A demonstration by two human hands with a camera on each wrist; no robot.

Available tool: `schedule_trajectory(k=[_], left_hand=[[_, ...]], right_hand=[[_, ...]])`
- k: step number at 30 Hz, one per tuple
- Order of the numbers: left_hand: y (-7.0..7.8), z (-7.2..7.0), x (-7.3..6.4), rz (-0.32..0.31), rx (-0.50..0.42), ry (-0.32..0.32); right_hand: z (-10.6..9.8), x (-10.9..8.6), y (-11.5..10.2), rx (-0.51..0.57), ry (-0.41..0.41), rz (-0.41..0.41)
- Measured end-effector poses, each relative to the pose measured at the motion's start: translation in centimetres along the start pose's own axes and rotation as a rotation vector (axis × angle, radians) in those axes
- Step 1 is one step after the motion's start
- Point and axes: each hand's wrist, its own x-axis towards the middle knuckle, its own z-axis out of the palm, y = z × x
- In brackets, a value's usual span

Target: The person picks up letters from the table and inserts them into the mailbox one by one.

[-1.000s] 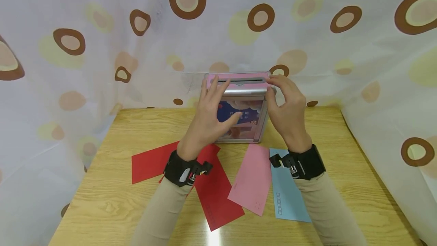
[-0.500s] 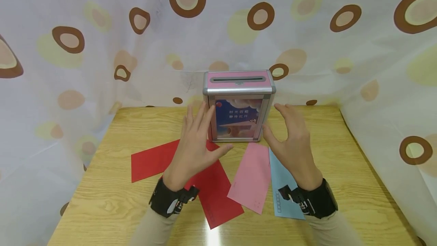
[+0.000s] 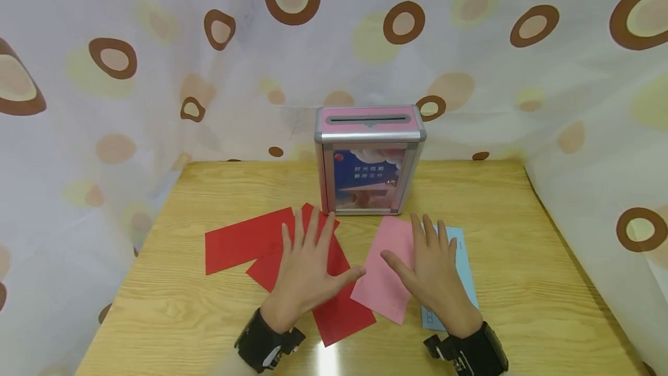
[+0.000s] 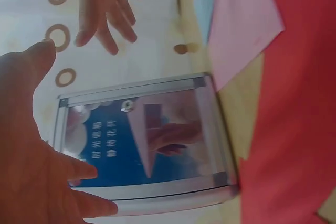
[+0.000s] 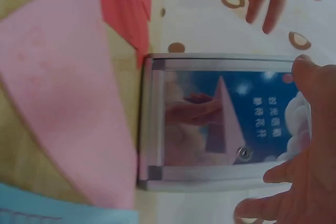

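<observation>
Fingers spread, my left hand [image 3: 307, 274] hovers over several red envelopes [image 3: 341, 321] on the table. My right hand [image 3: 437, 271], also with fingers spread, is over a pink envelope [image 3: 383, 274] and a light blue envelope [image 3: 466, 266]. Neither hand holds anything. Behind them stands a pink, silver-edged letter box [image 3: 371, 137] with a slot in its top. Its front panel carries a blue picture, white lettering and a small round lock [image 5: 244, 153]. In both wrist views the box shows sideways beyond the fingers.
The wooden table [image 3: 167, 300] ends at a patterned curtain [image 3: 334, 45] behind the box. More curtain hangs along the left and right sides. Black camera straps [image 3: 263, 341] wrap both wrists.
Both hands have drawn back from the top of the letter box toward me and down over the envelopes. The right fingers, earlier bent near the box's top corner, are now straight.
</observation>
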Motion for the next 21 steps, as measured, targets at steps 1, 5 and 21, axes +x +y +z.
schedule_trajectory(k=[1,5,21], left_hand=[[-0.1,0.4,-0.3,-0.013,-0.007,-0.015],[-0.9,1.6,-1.5,-0.069,-0.019,-0.085],[-4.1,2.9,-4.4,-0.143,0.026,-0.115]], right_hand=[[0.2,-0.4,0.3,-0.008,-0.026,0.029],[0.6,-1.7,1.3,-0.031,-0.07,0.097],[0.7,-4.5,6.5,-0.083,-0.121,0.256]])
